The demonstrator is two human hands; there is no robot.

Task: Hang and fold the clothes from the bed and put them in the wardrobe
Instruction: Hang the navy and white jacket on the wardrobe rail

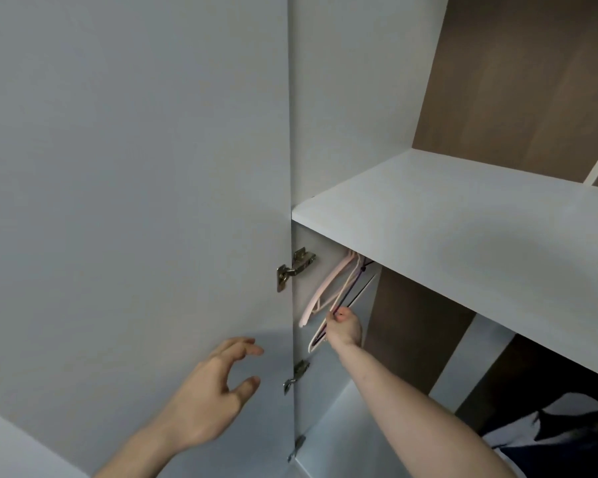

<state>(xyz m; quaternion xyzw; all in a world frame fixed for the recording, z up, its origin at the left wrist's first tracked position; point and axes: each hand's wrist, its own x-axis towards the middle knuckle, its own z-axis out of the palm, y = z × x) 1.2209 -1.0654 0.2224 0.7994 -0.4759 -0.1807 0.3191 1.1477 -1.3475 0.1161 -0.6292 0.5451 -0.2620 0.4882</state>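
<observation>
I look into an open white wardrobe. Several hangers (328, 288), pale pink and one dark, hang under the white shelf (463, 236) against the wardrobe's left wall. My right hand (344, 327) reaches in below the shelf and pinches the lower end of a hanger between thumb and fingers. My left hand (214, 391) hovers in front of the open door (135, 201), fingers spread, holding nothing. No bed or loose clothes from it are in view.
Brass hinges (296, 267) join the door to the wardrobe side. A dark and white garment (560, 432) hangs at the lower right inside. Brown back panels (518, 81) sit behind the shelf, with a white divider (473, 360) below.
</observation>
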